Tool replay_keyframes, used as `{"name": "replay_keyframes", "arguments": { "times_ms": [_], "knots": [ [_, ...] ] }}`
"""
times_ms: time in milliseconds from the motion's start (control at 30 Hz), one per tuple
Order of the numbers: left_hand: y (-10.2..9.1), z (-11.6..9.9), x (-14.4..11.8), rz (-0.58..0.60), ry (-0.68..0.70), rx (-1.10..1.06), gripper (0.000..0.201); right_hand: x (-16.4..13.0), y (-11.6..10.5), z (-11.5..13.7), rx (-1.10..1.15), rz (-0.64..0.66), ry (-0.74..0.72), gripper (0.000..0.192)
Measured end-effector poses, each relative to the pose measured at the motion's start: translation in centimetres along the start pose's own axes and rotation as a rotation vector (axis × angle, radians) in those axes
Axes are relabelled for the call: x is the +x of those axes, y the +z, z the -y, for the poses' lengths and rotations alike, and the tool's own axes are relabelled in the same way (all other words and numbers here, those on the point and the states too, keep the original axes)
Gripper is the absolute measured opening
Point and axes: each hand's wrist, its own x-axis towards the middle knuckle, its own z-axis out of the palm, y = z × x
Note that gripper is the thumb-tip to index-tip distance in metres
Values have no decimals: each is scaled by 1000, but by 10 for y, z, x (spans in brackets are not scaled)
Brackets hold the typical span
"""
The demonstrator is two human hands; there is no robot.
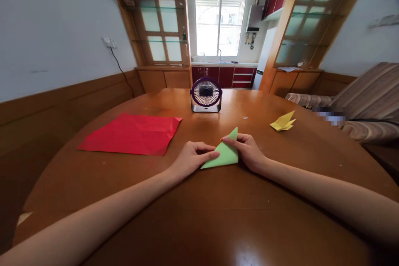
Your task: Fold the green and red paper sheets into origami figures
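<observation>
Green paper (225, 153): folded into a triangle; lay flat on the desk (199, 216) near the middle, one tip pointing up and away from the person; held between both hands
Left hand (190, 158): rested on the desk at the triangle's left lower edge; fingers (209, 156) curled, pressed together, tips touching the paper's left side and pinning it down
Right hand (246, 149): sat on the triangle's right side; forefinger and thumb pinched the paper near its upper tip; other fingers tucked under, cannot tell whether they touched the paper
Red paper (132, 134): large creased sheet; lay flat to the left of the hands, well apart from the green piece
Yellow paper (283, 122): small folded shape with pointed flaps; lay to the right and farther back, apart from the right hand
Fan (206, 94): small round purple desk fan; stood upright at the far side, behind the green triangle, grille facing the person
Desk: round, glossy brown wood; both forearms stretched across it
</observation>
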Motion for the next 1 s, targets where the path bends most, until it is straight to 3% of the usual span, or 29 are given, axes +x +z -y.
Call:
{"name": "replay_keyframes", "arguments": {
  "times_ms": [400, 500, 633, 767, 1000],
  "knots": [
    [-3, 0, 2, -114, 105, 92, 24, -1, 0, -5, 33, -22, -33, 24],
    [1, -2, -1, -93, 107, 56, 27, -1, -1, -5, 12, -13, -65, 23],
    [8, 1, -2, -19, 33, -133, 29, 0, -3, -7, -11, -11, -91, 25],
    [8, 4, 1, -34, -80, -274, 34, 0, -4, -7, -27, -13, -98, 23],
    [3, 3, 2, -36, -146, -332, 30, -1, -4, -4, -56, -39, -99, 20]
  ]
}}
